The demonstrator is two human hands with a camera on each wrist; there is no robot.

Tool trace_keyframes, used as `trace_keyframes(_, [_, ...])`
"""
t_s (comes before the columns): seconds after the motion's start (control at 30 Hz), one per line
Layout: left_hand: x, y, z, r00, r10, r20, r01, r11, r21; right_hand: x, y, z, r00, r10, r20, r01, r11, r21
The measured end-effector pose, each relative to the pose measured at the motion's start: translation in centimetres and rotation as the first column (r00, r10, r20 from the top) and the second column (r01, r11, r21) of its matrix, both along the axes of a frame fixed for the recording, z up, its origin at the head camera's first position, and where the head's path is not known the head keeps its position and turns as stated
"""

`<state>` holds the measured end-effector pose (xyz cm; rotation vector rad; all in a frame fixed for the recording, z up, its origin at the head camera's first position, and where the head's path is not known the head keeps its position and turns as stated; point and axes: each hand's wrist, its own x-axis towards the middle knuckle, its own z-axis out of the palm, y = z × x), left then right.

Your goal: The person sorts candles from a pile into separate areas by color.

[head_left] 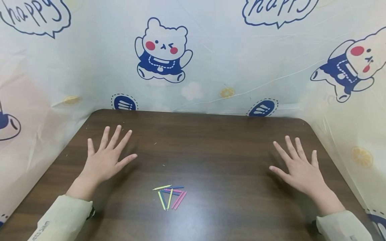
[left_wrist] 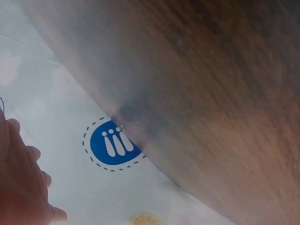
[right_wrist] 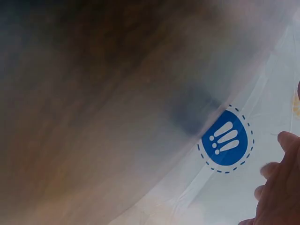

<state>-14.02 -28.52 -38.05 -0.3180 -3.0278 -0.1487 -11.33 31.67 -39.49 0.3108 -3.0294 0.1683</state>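
On the dark wooden table (head_left: 223, 150) lies a small loose group of thin, short coloured sticks, several in yellow, blue and pink; one is a yellow stick (head_left: 170, 199) and another a pink stick (head_left: 181, 201). Their exact kind is too small to tell. My left hand (head_left: 104, 162), fingers spread, is up and to the left of the group, holding nothing. Far to the right, my right hand (head_left: 301, 170) is spread the same way and also holds nothing. Shadows fall on the table beside both hands. The wrist views show only part of each hand at the edge.
A pale printed sheet (head_left: 217, 60) with bear drawings hangs behind the table and along its sides. Tiny pale specks, such as a crumb (head_left: 155, 143), dot the tabletop. The table's far corners are rounded.
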Motion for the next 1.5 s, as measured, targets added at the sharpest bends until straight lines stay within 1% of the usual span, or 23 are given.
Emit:
trace_keyframes(0.17, [0.2, 0.5, 0.3, 0.999, -0.032, 0.011, 0.032, 0.999, 0.008, 0.1, -0.6, 0.2, 0.999, 0.028, 0.018, -0.028, 1.000, -0.004])
trace_keyframes(0.33, [0.7, 0.9, 0.6, 0.998, -0.057, 0.039, 0.056, 0.998, 0.021, 0.1, -1.2, 0.4, 0.997, 0.075, 0.005, -0.075, 0.997, 0.008])
trace_keyframes(0.53, [0.9, 1.3, 1.1, 0.995, -0.080, 0.061, 0.078, 0.996, 0.036, 0.0, -1.9, 0.7, 0.994, 0.107, 0.005, -0.107, 0.994, 0.036])
trace_keyframes(0.77, [1.4, 2.4, 1.8, 0.990, -0.127, 0.060, 0.125, 0.992, 0.029, -0.2, -3.7, 1.4, 0.989, 0.146, 0.001, -0.146, 0.989, 0.009])
trace_keyframes(0.9, [1.6, 3.2, 2.2, 0.985, -0.154, 0.078, 0.152, 0.988, 0.023, -0.4, -5.1, 1.6, 0.984, 0.178, 0.003, -0.178, 0.984, -0.013])
trace_keyframes(0.97, [1.6, 3.4, 2.2, 0.981, -0.176, 0.076, 0.174, 0.984, 0.028, -0.6, -5.8, 1.7, 0.978, 0.209, -0.002, -0.209, 0.977, -0.039])
trace_keyframes(1.03, [1.6, 3.6, 2.1, 0.977, -0.207, 0.059, 0.205, 0.978, 0.037, -0.8, -6.5, 1.7, 0.971, 0.241, 0.006, -0.240, 0.968, -0.072])
trace_keyframes(1.17, [1.8, 4.1, 1.8, 0.962, -0.274, -0.008, 0.274, 0.960, 0.056, -1.0, -8.2, 1.7, 0.951, 0.309, 0.021, -0.303, 0.942, -0.145])
trace_keyframes(1.27, [2.1, 4.5, 1.9, 0.951, -0.306, -0.042, 0.309, 0.948, 0.074, -1.2, -9.7, 1.9, 0.935, 0.354, 0.021, -0.345, 0.921, -0.180])
trace_keyframes(1.37, [2.4, 5.0, 1.8, 0.944, -0.326, -0.051, 0.330, 0.939, 0.094, -1.3, -11.3, 2.0, 0.920, 0.392, 0.021, -0.380, 0.902, -0.202])
trace_keyframes(1.5, [2.6, 5.4, 1.7, 0.937, -0.347, -0.040, 0.350, 0.929, 0.122, -1.3, -13.3, 2.3, 0.896, 0.445, 0.015, -0.431, 0.876, -0.217])
